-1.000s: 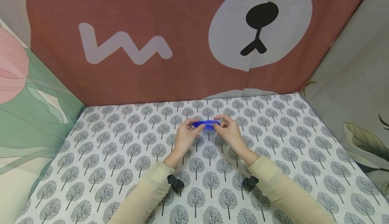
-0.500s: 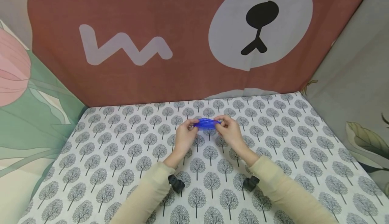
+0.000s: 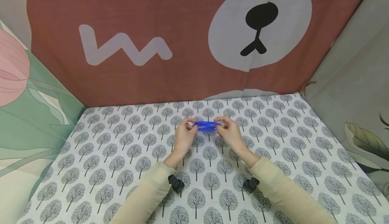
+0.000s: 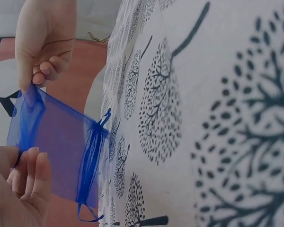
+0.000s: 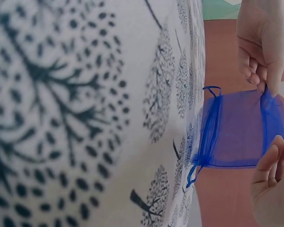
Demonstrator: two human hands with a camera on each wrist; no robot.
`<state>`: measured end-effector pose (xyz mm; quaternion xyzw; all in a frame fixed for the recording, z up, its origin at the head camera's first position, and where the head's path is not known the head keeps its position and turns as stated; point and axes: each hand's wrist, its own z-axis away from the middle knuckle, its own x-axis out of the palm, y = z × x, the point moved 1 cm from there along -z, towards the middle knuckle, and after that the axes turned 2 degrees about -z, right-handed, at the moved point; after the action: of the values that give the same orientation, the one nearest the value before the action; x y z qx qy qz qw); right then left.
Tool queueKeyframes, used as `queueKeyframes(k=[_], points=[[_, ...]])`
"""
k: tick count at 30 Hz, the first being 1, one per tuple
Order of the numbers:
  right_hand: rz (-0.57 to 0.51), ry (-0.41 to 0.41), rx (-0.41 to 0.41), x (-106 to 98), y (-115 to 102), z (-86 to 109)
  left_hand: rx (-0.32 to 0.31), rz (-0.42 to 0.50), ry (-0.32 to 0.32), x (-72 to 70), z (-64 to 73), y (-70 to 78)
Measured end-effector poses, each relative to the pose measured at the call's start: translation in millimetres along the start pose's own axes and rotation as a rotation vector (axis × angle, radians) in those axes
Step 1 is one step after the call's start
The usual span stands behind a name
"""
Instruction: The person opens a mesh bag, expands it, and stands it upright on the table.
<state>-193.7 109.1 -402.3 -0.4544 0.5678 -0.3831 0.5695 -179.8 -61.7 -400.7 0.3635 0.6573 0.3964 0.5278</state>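
A sheer blue drawstring organza pouch (image 3: 207,126) is stretched between both hands over the middle of the table. My left hand (image 3: 185,135) pinches one side of it between thumb and fingers; my right hand (image 3: 230,133) pinches the opposite side. In the left wrist view the pouch (image 4: 61,142) hangs from the pinched edge, its gathered drawstring band (image 4: 91,163) lowest, near the cloth. Small ribbon loops (image 5: 193,176) stick out at the ends of that band in the right wrist view. The background shows through the thin fabric, and no contents are visible in it.
A white cloth with printed trees (image 3: 121,156) covers the table. Behind it hangs a reddish-brown curtain (image 3: 146,82) with a cartoon face. Patterned fabric stands at the left (image 3: 30,122) and right (image 3: 349,92). Small black cameras (image 3: 176,183) sit at the wrists.
The pouch went from a narrow, nearly edge-on band to a wider spread between the hands, its fabric hanging lower. Both hands stay almost in place, pinching its sides.
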Motion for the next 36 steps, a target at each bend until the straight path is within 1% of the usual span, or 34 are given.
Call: queueKeyframes(k=[4, 6, 9, 11, 16, 17, 18, 22, 24, 25, 27, 31, 34, 36], points=[[0.006, 0.010, 0.006, 0.5, -1.2, 0.4, -0.019, 0.003, -0.035, 0.4, 0.3, -1.0], [0.001, 0.013, 0.019, 0.2, -1.6, 1.3, -0.032, 0.029, -0.063, 1.0, 1.0, -2.0], [-0.005, 0.016, 0.027, -0.2, -2.2, 2.5, -0.033, 0.063, -0.095, 1.9, 2.0, -2.9], [-0.012, 0.014, 0.024, -0.1, -2.7, 3.2, -0.028, 0.073, -0.105, 2.0, 2.6, -3.0], [-0.009, -0.013, 0.007, -0.5, -3.6, 3.5, -0.021, 0.043, -0.090, 1.4, 2.1, -2.5], [-0.006, -0.021, 0.004, -0.4, -3.9, 3.6, -0.029, 0.051, -0.091, 1.6, 1.7, -2.5], [-0.001, -0.032, 0.004, -0.9, -9.6, 5.9, -0.031, 0.054, -0.091, 1.9, 1.2, -2.6], [0.019, -0.059, 0.000, 0.6, -11.7, 5.1, -0.048, 0.080, -0.093, 2.7, 0.0, -2.7], [0.031, -0.060, -0.007, 1.8, -11.7, 5.2, -0.050, 0.078, -0.083, 3.2, 0.3, -2.8], [0.034, -0.057, -0.011, 2.7, -6.1, 2.9, -0.053, 0.078, -0.078, 3.4, 0.7, -2.9], [0.040, -0.049, -0.023, 3.2, -5.3, 3.5, -0.049, 0.072, -0.065, 4.1, 1.3, -3.1], [0.029, -0.027, -0.009, 4.4, -4.5, 2.4, -0.031, 0.059, -0.020, 3.9, 2.1, -2.9], [0.016, 0.015, -0.005, 4.9, -6.2, 1.6, -0.011, 0.028, 0.017, 2.4, 2.0, -2.5], [0.009, 0.038, -0.002, 5.3, -7.1, 1.0, -0.003, 0.008, 0.028, 1.5, 1.8, -2.6]])
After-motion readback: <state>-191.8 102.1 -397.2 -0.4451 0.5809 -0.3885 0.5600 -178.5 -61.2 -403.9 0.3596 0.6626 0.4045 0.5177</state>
